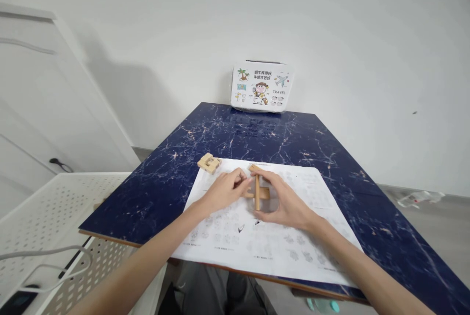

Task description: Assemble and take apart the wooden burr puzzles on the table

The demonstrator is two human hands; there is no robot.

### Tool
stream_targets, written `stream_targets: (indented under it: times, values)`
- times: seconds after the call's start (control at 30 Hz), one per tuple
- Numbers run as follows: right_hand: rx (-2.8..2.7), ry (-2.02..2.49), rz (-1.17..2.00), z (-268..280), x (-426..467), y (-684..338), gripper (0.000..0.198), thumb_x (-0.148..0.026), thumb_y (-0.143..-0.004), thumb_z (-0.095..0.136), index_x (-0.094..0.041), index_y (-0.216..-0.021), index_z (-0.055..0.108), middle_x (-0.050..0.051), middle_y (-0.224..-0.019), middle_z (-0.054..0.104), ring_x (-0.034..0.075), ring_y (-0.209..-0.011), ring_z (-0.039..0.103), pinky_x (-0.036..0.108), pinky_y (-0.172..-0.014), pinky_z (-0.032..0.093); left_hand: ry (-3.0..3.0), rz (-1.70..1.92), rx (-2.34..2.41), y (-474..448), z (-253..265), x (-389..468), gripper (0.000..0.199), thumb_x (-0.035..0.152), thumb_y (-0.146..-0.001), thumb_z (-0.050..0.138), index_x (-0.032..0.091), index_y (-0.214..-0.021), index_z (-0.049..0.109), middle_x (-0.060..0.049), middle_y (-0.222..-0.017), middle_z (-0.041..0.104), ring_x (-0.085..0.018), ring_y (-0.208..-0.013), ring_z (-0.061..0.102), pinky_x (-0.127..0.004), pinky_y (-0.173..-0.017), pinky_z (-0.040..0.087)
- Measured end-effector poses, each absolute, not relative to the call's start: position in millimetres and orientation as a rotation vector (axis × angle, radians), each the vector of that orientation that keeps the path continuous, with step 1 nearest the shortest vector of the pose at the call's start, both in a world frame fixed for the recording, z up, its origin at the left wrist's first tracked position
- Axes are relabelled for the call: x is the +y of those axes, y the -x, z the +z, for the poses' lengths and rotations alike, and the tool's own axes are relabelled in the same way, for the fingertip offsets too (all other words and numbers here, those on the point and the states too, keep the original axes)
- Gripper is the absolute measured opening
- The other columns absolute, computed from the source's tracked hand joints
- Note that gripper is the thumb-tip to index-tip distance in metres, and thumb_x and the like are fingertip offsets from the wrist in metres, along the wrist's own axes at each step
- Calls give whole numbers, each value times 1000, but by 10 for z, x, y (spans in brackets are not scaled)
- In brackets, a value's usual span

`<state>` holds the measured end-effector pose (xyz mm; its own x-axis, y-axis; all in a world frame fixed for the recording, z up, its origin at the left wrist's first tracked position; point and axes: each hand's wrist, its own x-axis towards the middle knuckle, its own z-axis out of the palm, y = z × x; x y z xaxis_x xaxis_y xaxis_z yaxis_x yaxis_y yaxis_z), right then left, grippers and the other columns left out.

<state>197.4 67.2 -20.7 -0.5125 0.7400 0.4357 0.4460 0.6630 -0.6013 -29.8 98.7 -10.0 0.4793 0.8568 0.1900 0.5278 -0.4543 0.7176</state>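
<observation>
My right hand (290, 202) curves around an upright wooden stick (257, 192), its thumb near the lower end and its forefinger at the top. A notched wooden crosspiece (265, 192) sits across that stick, so the pieces form a rough cross. My left hand (227, 190) is closed, thumb and fingertips pinching at the crosspiece's left end; the exact contact is partly hidden. Both hands are over a printed white sheet (308, 256). Several interlocked wooden blocks (209, 163) lie at the sheet's far left corner.
The sheet lies on a blue marbled table (176, 158). At the back, a white cartoon-printed case (262, 85) stands against the wall. Left of the table is a white perforated surface (77, 192) with a cable (47, 252). A clear plastic item (420, 198) is on the floor at right.
</observation>
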Motion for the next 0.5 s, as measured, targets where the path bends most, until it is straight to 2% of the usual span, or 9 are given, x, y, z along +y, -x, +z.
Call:
stream_targets:
  times: [0.07,0.2,0.5]
  values:
    - [-2167,923,611,-193,664,-1970,95,-28,-77,81,-34,-157,30,11,-161,42,35,-146,45,55,-119,41,-2006,779,1097,289,-104,1003,29,46,-102,52,22,-87,52,7,-58,46,-12,-53,43,-25,-50,27]
    - [-2116,919,681,-180,670,-1957,95,-24,-76,80,-34,-156,31,11,-159,44,35,-145,45,55,-119,40,-1870,838,1056,275,-116,1023,27,47,-99,57,22,-91,53,8,-58,48,-11,-52,43,-22,-49,27]
    - [-2022,886,710,-149,706,-1973,92,-16,-71,80,-31,-152,37,11,-153,50,34,-139,51,53,-118,42,-1758,911,1047,295,-24,1037,30,50,-97,60,22,-88,52,8,-59,47,-10,-53,44,-20,-50,35]
